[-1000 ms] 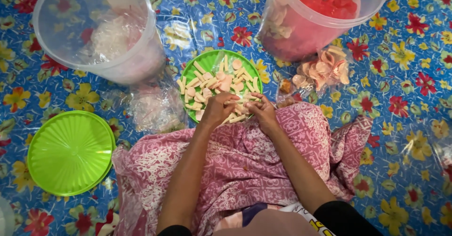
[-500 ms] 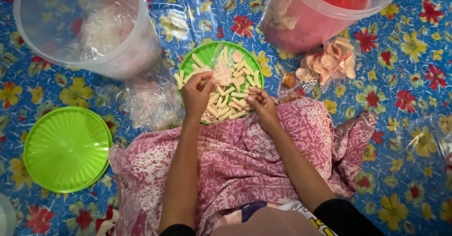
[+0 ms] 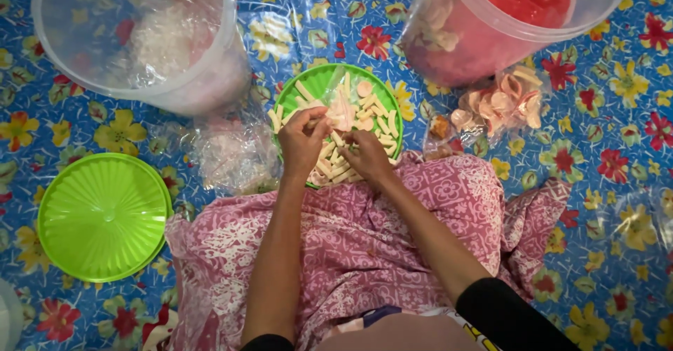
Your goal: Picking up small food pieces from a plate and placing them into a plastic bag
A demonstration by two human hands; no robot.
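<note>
A green round lid (image 3: pixel 319 79) lies upside down in front of my lap, heaped with pale stick-shaped crackers (image 3: pixel 375 109). My left hand (image 3: pixel 303 141) rests over the near left part of the heap with fingers curled on a few sticks. My right hand (image 3: pixel 368 155) is beside it on the near side of the lid, fingers pinched among the sticks. Both forearms reach out over a pink patterned cloth (image 3: pixel 364 246) on my lap.
A clear tub (image 3: pixel 140 43) with clear bags stands far left. A second clear tub (image 3: pixel 505 22) holding red and pale crackers stands far right. A bag of pink round crackers (image 3: pixel 501 106), empty clear bags (image 3: pixel 231 155) and another green lid (image 3: pixel 104 214) lie on the flowered blue mat.
Both hands have shifted slightly on the heap of sticks; the left hand has come back from the middle of the lid to its near left side.
</note>
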